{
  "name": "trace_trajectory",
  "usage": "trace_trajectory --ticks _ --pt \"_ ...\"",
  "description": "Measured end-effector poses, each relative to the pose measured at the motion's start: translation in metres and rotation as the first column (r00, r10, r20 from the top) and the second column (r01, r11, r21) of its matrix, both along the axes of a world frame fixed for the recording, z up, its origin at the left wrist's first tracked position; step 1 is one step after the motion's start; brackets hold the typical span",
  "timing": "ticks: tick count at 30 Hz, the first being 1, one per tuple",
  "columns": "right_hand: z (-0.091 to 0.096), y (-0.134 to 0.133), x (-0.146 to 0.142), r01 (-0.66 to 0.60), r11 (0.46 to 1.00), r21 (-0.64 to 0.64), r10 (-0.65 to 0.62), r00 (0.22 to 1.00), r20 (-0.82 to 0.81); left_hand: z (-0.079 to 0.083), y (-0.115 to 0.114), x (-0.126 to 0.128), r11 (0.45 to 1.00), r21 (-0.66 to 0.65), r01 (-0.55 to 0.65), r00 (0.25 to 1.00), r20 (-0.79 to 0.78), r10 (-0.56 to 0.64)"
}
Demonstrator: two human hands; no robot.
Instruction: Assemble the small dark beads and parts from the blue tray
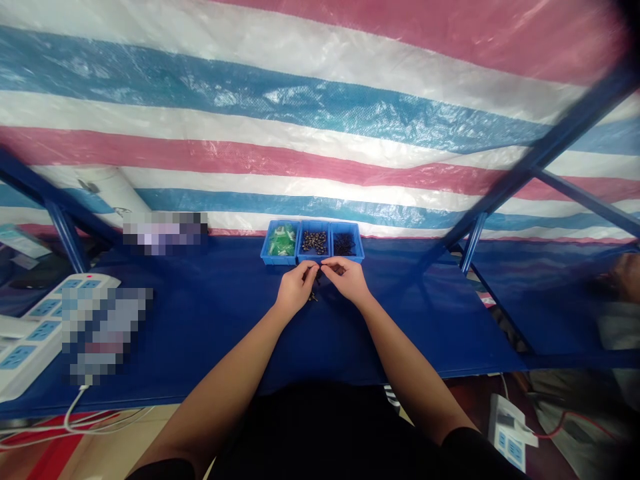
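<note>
Blue tabletop (210, 320): tiny dark part (319, 269) in the fingertip pinch of left hand (296, 288) and right hand (348, 280).

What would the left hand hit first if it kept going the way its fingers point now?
Most likely the fingertips of the right hand: the left hand points forward and inward, its tips nearly meeting them. Just behind stands the middle blue bin, though depth is hard to judge.

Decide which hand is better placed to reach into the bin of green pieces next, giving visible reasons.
Left, probably. The left hand lies nearest the bin of green pieces, leftmost of three; the right hand sits below the bin of black pieces and would have to cross over the left.
</note>
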State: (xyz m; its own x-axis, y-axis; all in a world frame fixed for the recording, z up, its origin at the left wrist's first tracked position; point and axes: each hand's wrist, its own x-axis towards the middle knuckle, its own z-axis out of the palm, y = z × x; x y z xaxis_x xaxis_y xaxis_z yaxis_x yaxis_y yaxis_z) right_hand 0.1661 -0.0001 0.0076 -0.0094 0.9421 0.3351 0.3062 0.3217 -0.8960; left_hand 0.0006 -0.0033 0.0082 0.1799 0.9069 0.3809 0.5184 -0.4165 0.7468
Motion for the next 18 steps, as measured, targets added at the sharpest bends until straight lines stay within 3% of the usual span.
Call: trace_trajectory --ticks 18 --pt "-0.0012 0.0008 -0.0006 -0.001 1.000 -0.005 0.001 1.000 0.020 -0.0016 0.0007 -0.0006 1.000 -0.009 -0.013 1.000 -0.005 0.013"
